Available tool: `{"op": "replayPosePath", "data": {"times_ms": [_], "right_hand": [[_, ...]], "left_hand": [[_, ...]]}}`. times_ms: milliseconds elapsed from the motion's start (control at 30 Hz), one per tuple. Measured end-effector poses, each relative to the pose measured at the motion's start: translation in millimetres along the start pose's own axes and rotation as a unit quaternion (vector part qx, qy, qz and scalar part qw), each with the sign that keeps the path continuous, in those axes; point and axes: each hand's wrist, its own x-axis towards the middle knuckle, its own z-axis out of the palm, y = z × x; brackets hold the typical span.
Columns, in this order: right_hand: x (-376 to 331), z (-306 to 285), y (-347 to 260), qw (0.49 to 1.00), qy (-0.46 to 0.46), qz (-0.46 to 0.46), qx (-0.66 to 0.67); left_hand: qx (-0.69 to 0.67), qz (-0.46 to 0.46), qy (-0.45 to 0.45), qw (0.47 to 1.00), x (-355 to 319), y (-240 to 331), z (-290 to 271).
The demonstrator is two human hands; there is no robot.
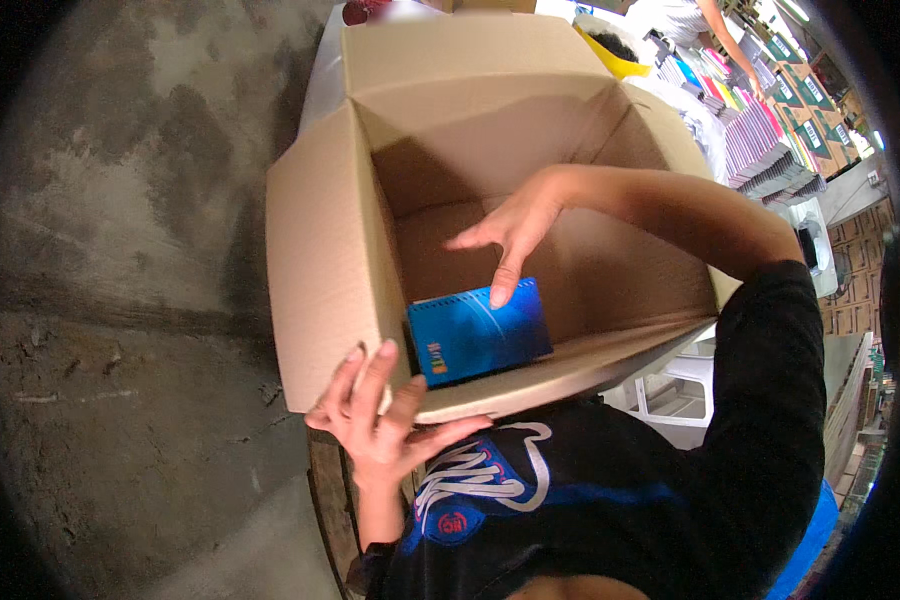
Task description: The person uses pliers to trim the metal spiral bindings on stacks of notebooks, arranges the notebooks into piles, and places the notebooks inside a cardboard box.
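Note:
A large open cardboard box (320, 270) stands in front of me with its flaps spread outward. Low in its near left corner lies a blue spiral-bound notebook (478, 335), or a stack of them; I cannot tell how many. My right hand (520, 235) reaches into the box from the right, fingers stretched out and open. One of its fingertips is over the notebook's spiral edge; whether it touches the cover is unclear. At the box's near left corner my left hand (375, 415) is spread open against the cardboard edge, holding nothing.
Bare concrete (150, 300) stretches along the left. Several stacks of books (755, 145) sit at the far right, where another person's arm (735, 45) reaches in. A white plastic stool (680, 390) stands right of the box, and wooden slats (330, 490) show below it.

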Motion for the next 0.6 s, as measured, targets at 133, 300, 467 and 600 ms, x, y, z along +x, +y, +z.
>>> {"op": "replayPosePath", "data": {"times_ms": [133, 300, 467, 600], "right_hand": [[62.6, 35.6, 50.2, 0.935, -0.242, 0.057, 0.254], [41.4, 32.0, 2.3, 0.912, -0.203, -0.074, 0.348], [89.5, 60.2, 36.0, 0.842, -0.169, -0.097, 0.503], [94.7, 61.4, 21.3, 0.829, -0.221, -0.125, 0.498]], "left_hand": [[-0.011, 0.017, 0.027, 0.999, 2.1, -4.2, 9.3], [0.068, 0.031, 0.071, 0.995, -0.4, -15.6, 10.4], [0.036, 0.068, 0.067, 0.995, 4.6, -23.2, 14.6], [0.035, 0.143, 0.063, 0.987, 19.1, -23.6, 0.0]]}}
